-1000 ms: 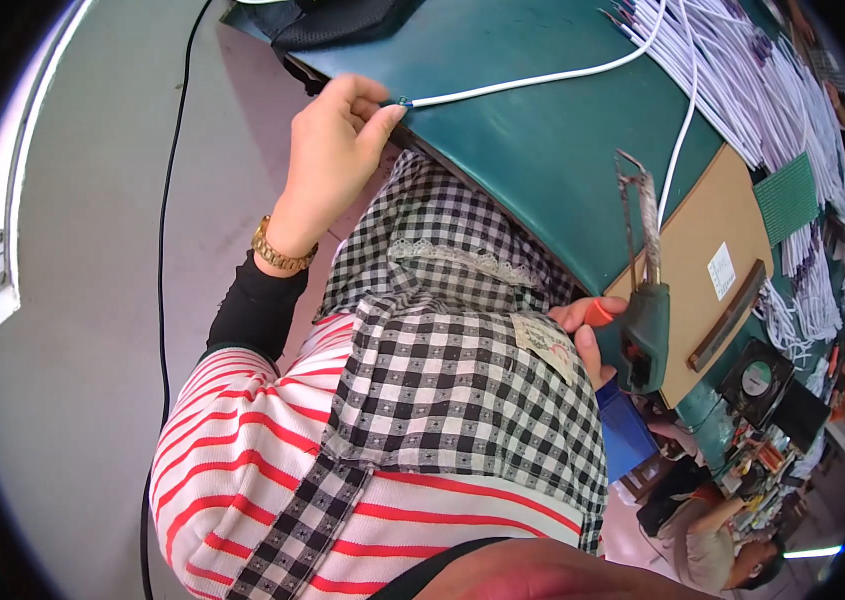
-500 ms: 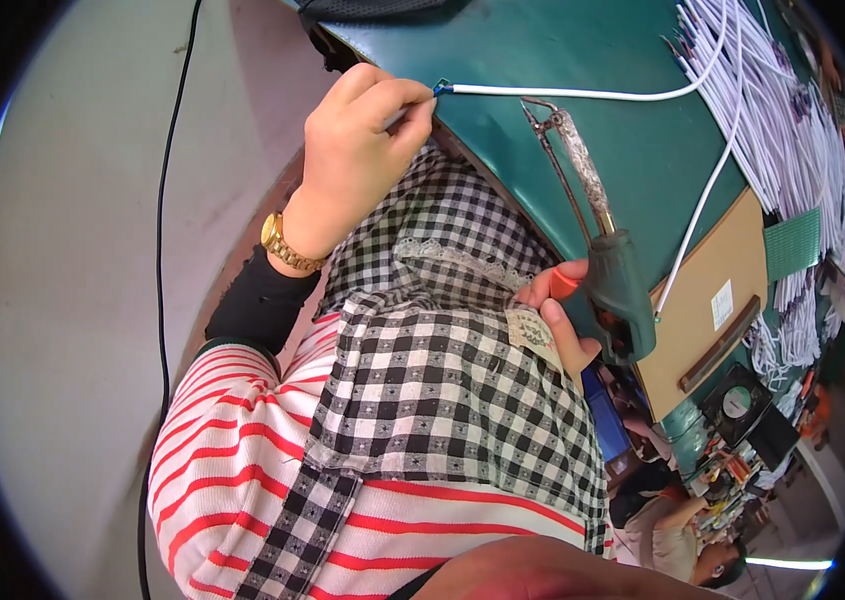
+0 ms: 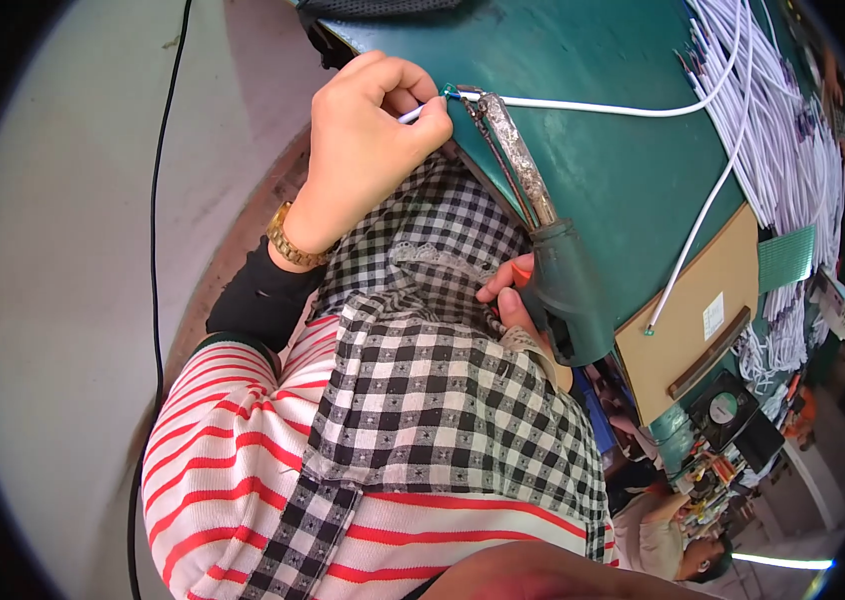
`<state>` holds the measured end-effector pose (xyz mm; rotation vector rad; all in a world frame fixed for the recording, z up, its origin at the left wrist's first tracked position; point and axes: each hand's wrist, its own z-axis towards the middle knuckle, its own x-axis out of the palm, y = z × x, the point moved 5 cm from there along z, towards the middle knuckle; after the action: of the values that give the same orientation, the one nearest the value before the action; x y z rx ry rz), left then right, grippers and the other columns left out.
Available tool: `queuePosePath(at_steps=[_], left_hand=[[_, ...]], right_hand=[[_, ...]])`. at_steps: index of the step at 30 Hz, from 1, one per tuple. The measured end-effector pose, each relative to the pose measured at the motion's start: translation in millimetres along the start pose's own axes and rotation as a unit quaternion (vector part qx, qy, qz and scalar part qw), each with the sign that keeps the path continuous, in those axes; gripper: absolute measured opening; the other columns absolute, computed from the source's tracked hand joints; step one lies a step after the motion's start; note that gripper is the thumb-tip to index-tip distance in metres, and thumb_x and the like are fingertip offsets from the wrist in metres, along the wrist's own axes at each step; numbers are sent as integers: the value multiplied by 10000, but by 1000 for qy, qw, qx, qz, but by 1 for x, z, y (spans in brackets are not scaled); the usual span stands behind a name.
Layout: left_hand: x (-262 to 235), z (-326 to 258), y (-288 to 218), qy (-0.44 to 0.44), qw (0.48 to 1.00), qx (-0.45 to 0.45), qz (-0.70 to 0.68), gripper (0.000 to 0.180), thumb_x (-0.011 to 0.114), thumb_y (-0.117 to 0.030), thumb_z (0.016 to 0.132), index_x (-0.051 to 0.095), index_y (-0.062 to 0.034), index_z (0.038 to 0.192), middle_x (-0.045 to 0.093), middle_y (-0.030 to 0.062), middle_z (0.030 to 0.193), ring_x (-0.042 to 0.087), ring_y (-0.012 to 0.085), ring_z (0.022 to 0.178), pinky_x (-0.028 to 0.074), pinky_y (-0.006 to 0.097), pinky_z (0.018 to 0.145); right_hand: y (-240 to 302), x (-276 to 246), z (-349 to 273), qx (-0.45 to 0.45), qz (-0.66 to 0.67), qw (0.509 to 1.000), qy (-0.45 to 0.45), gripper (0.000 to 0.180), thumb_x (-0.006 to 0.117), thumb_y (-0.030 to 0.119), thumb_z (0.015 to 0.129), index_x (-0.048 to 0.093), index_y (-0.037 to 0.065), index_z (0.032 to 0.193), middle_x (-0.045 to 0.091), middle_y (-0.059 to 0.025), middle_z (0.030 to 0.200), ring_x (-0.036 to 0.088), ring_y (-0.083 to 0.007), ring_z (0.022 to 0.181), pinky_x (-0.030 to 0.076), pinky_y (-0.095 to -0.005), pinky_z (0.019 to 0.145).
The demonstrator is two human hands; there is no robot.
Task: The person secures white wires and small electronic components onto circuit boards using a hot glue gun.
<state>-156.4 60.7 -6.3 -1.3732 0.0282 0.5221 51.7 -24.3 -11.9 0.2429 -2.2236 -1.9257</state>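
Soldering iron [image 3: 555,270] in our right hand [image 3: 521,305] stands over the near edge of the green table [image 3: 633,170], its metal end slanting up to the bare tip of a white cable [image 3: 603,110]. The thumb and a finger of that hand show curled at the dark handle, which hides the rest of our grip. On our left hand [image 3: 368,140], thumb and forefinger pinch a short white piece [image 3: 411,115], the other fingers folded in, right beside the small green part [image 3: 449,90] on the cable's end. We cannot tell whether the hot end touches that part.

The main danger, as we judge it, is a burn: our left fingertips sit just beside the metal, so a small slip of the heavy iron could bring it onto skin. If it leans against the white cable, the covering could melt. The cable's end sits close to the table's edge and nothing we can see clamps it, so a tug from the pile of cables [image 3: 778,150] might drag it off line and spoil the joint. Leaning in, we could also scorch our checked apron [image 3: 443,390] on the metal.
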Motion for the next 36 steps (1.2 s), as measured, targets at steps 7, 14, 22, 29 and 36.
queuePosePath(at_steps=[7,14,22,29,36], left_hand=[[-8,6,0,-13,1000,3,23,71,652,-51,641,610,-6,676,504,42,600,478,119,509,403,260,503],[-8,10,-11,8,999,-3,48,84,656,-72,619,617,-18,670,488,45,574,487,145,519,409,275,509],[-11,12,-8,8,998,-6,59,93,655,-80,608,615,-20,665,490,53,576,495,160,513,417,282,505],[-11,12,-6,13,997,-6,71,98,655,-91,602,619,-24,663,502,62,584,508,174,511,423,292,502],[-12,17,-9,16,997,-3,76,107,648,-104,602,622,-22,665,502,63,585,507,178,511,424,296,502]], right_hand=[[3,6,7,-42,-10,999,8,247,600,-27,806,543,-16,1046,595,-83,791,582,-135,668,499,-274,602],[5,3,-1,25,21,999,-25,318,625,-61,767,521,-41,1067,591,-84,818,599,-150,712,511,-280,626],[-20,4,-4,160,178,964,-112,224,638,137,823,468,62,947,560,-74,814,583,-149,700,487,-290,631],[-18,2,-2,186,180,962,-92,239,627,113,826,438,65,963,558,-90,830,581,-153,710,488,-292,636],[20,0,6,27,-112,993,0,91,582,55,830,585,11,910,589,-40,720,559,-120,621,468,-271,571]])
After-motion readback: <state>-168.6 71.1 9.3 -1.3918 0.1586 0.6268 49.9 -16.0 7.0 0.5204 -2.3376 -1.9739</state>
